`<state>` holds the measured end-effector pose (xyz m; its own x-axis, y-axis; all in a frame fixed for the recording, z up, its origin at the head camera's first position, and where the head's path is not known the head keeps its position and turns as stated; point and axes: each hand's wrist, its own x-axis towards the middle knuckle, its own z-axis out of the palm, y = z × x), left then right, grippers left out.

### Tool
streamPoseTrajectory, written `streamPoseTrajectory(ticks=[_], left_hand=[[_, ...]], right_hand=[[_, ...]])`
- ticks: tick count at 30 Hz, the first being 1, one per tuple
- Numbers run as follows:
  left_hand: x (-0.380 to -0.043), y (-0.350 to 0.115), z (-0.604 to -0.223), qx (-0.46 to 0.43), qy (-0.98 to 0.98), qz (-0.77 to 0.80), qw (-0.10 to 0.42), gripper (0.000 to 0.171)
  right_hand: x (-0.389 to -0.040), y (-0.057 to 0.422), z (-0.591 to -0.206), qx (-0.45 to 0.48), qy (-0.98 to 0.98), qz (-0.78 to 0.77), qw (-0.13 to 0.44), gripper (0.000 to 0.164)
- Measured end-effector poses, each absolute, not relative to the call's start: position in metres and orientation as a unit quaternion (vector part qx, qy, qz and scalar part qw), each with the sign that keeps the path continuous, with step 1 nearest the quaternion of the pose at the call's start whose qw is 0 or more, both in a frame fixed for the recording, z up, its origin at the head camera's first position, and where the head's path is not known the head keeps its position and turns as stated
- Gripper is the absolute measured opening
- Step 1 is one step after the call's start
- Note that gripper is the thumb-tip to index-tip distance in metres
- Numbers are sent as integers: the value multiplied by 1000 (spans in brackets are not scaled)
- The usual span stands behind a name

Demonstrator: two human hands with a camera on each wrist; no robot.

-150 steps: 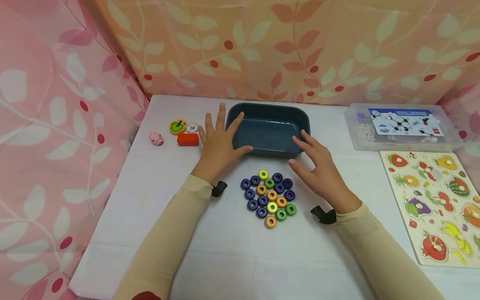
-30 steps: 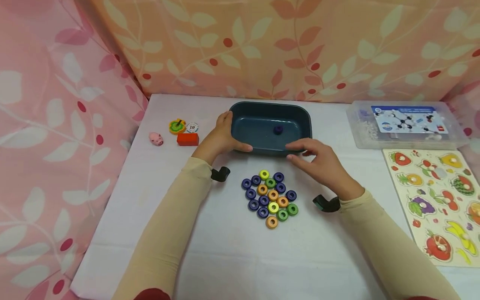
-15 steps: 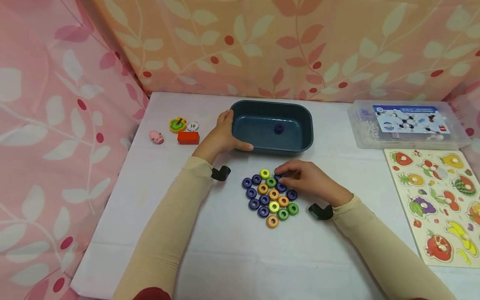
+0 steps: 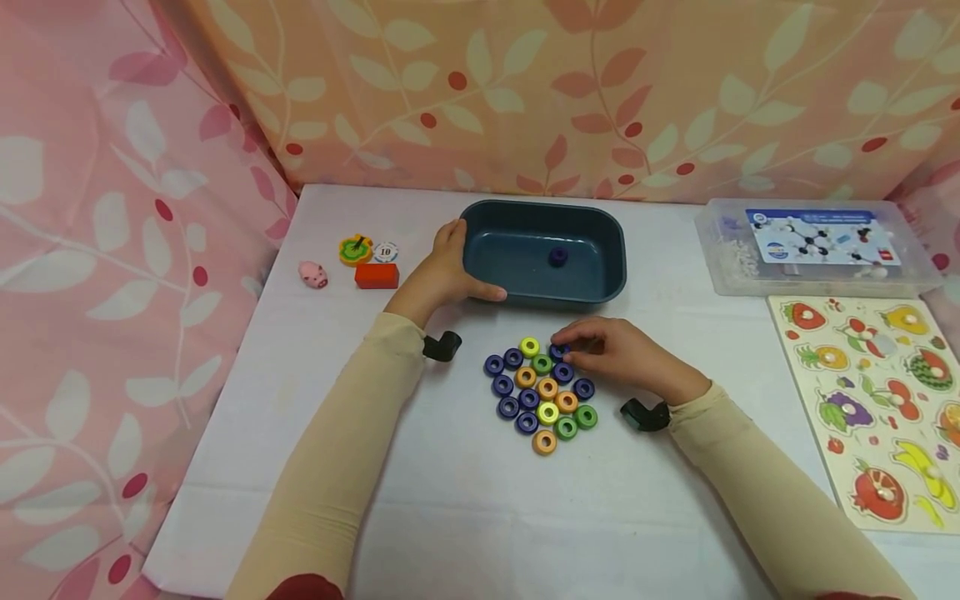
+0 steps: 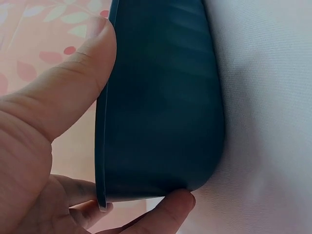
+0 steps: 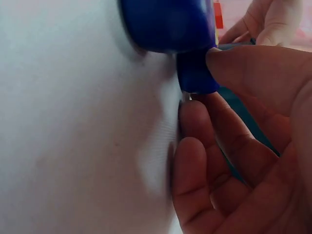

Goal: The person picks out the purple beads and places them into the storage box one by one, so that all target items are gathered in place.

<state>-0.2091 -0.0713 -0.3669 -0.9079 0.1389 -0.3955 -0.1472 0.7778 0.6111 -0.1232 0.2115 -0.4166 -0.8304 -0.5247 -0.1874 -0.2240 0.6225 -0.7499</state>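
A dark teal plastic tub (image 4: 542,292) stands at the back of the table with one dark blue ring bead (image 4: 557,257) inside. My left hand (image 4: 442,279) holds its left end; in the left wrist view the thumb (image 5: 83,73) lies at the rim and the other fingers bend round the corner. My right hand (image 4: 630,360) pinches a dark blue ring (image 4: 558,351) at the top right of a flat cluster of blue, orange, green and yellow rings. In the right wrist view, that pinched ring (image 6: 195,73) stands behind a nearer blue ring (image 6: 165,24).
Left of the tub lie a pink pig figure (image 4: 312,275), a red block (image 4: 377,276), a tree piece (image 4: 355,250) and a white "10" token (image 4: 386,252). At right are a clear plastic box (image 4: 723,279) and a fruit puzzle board (image 4: 847,450).
Five seconds ago the tub was empty and both hands were spread over it. A blue ring has since gone into it. My right hand has come from the tub's front rim to the cluster.
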Motion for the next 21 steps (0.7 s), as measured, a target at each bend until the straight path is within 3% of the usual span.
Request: streamPoseTrajectory(ticks=[12,21], left_hand=[[-208,-72,-367,-4,919,330,214,137],[-208,-73,-366,-2,917,337,215,136]], right_hand=[[-126,212,-397,-230,886,-357,187,28],[-149,218,-368,-181,914,-362,25,32]])
